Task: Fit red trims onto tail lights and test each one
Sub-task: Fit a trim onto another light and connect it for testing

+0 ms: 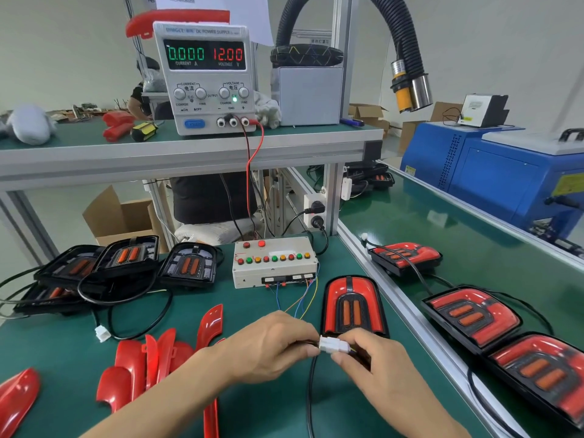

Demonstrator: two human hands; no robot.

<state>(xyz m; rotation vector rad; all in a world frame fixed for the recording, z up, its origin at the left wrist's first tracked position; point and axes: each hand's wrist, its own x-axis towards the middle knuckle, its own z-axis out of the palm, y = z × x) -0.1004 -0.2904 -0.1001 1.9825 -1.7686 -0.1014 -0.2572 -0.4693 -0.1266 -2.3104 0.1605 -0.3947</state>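
Joining two white plugs at the front of a green worktop (79, 358), both hands at work.

Left hand (268, 346): fingers curled, pinching the left half of the white plug pair (333, 344), from which a black cable (311, 390) runs down toward the viewer. Right hand (376, 358): fingers curled, pinching the right half, the two halves touching. Tail light with red trim fitted (354, 306): flat on the worktop, just behind the hands. Test box (273, 263) with coloured buttons: behind that light, thin coloured wires (303, 298) leading from it toward the hands. Untrimmed black tail lights (126, 263): grouped at left rear. Loose red trims (148, 365): heaped at left front. Finished tail lights (474, 314): three in a row on the belt at right. Power supply (205, 77) on the upper shelf: reads 0.000 and 12.00.
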